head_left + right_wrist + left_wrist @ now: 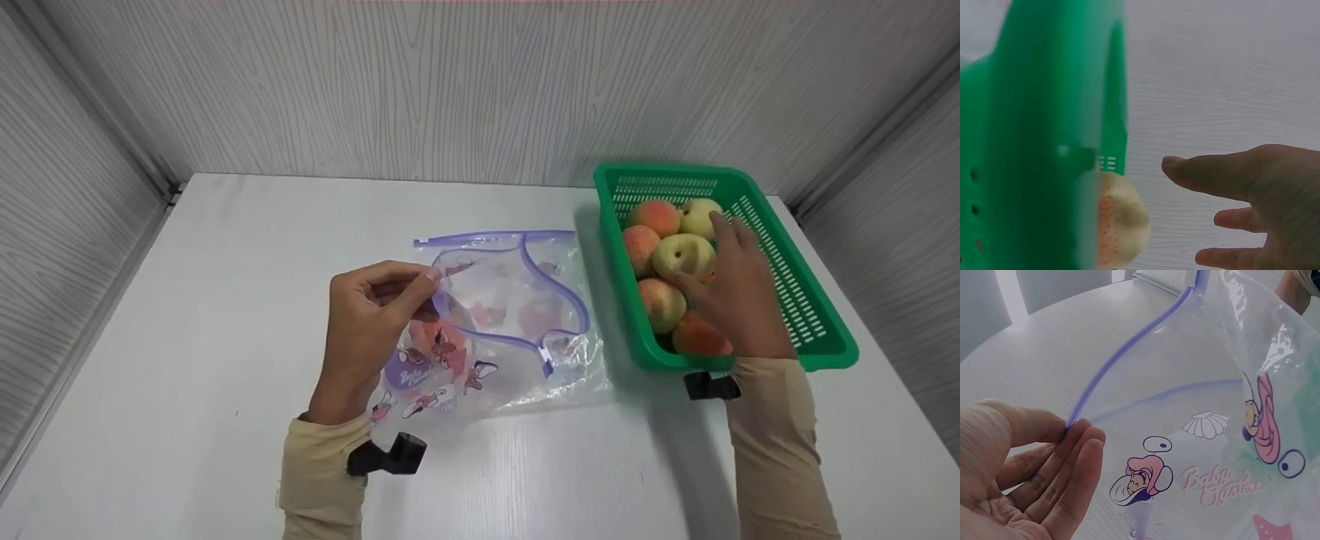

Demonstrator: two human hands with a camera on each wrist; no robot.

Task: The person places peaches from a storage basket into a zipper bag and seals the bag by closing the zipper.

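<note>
In the head view my left hand (367,315) pinches the purple rim of a clear zip bag (499,386) between thumb and fingers. The bag's mouth gapes wide, with a slider (546,358) at its near right corner. The left wrist view shows the pinched purple edge and the bag's pink cartoon prints. Over the green basket (832,358), my right hand (742,292) has its fingers spread above the peaches, next to a pale yellow peach (682,256). From the right wrist, the thumb and fingers show apart with nothing between them, and a peach (1123,222) peeks past the basket's wall.
Several peaches fill the basket's left side. A straight purple zip strip (487,238) lies behind the bag's gaping mouth. The white table (247,360) is bounded by a pale wood-grain panel (420,90) at the back and panels at both sides.
</note>
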